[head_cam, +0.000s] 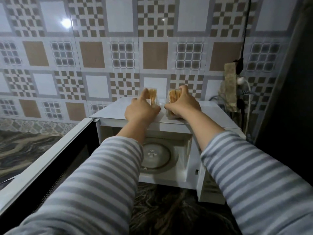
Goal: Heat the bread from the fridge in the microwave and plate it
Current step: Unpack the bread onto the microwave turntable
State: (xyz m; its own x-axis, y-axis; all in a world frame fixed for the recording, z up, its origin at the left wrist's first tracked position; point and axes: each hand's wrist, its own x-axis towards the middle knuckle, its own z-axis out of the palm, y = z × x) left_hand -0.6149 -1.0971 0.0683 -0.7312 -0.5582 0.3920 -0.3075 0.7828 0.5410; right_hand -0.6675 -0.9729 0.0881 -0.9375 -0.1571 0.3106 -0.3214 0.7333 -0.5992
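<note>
Golden sliced bread [172, 96] in clear packs atop microwave [211, 116]; both hands, left [140, 111] and right [183, 104], gripping packs.

Microwave cavity [169, 150] open w/ free entry; door [50, 158] swung out left.

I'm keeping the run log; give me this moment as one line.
microwave: door open, turntable bare | left hand: on left bread pack | right hand: gripping right bread pack | both packs atop microwave
</note>
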